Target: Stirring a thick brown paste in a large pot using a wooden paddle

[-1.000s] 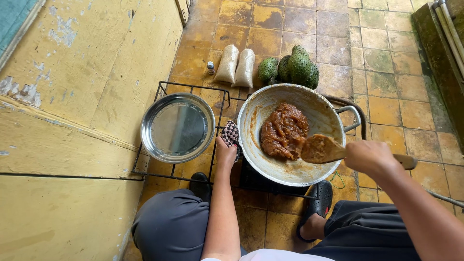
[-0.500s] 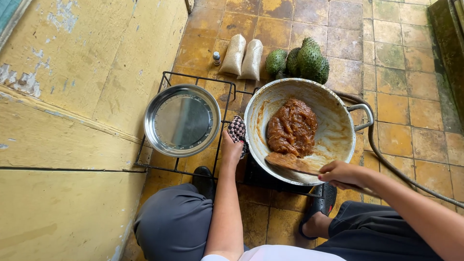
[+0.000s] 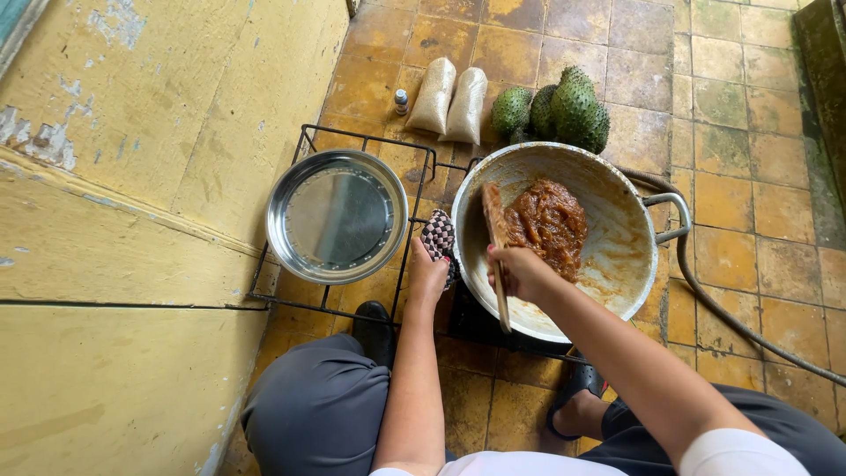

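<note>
The checkered cloth (image 3: 438, 236) hides the pan's (image 3: 617, 203) near handle.

The tiled floor (image 3: 723, 203) carries 2 pale sacks (image 3: 449, 99), 3 spiky green fruits (image 3: 564, 110) and a small bottle (image 3: 401, 101).

A long wooden spatula (image 3: 496, 247) slants into the wide, stained metal pan (image 3: 617, 264), its blade against the brown paste (image 3: 551, 220); a checkered cloth (image 3: 438, 238) pads the pan's near rim

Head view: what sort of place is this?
Probably a home's outdoor or back-yard cooking spot: a big pan of brown paste sits on a low burner frame on worn floor tiles, beside a peeling yellow wall.
</note>
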